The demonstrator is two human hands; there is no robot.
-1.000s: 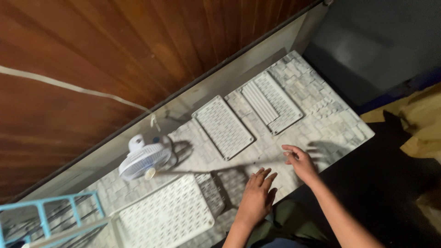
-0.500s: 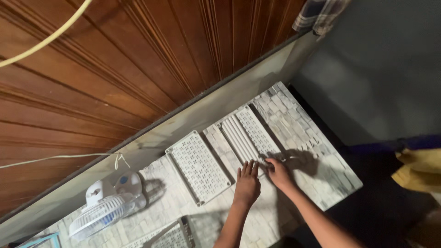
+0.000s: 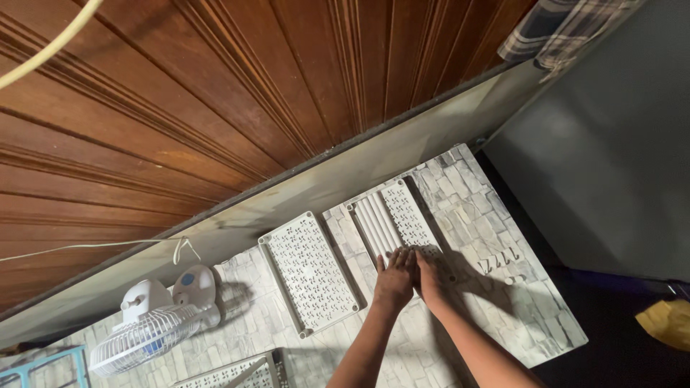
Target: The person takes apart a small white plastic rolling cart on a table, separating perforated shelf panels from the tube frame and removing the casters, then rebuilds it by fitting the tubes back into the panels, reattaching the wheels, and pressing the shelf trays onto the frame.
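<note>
We count three perforated white trays. One tray (image 3: 230,372) at near edge of stone-pattern surface (image 3: 496,302), partly cut off. Left hand (image 3: 394,276) and right hand (image 3: 430,276) side by side, flat, fingers extended, grasping nothing, pressing near end of far tray (image 3: 392,212) holding white tubes (image 3: 376,224). Middle tray (image 3: 309,269) left of it. One fan (image 3: 154,323) toward left edge.

Home room: wood-panel wall (image 3: 215,93), stone-pattern floor mat (image 3: 496,237), small fan (image 3: 154,327).
</note>
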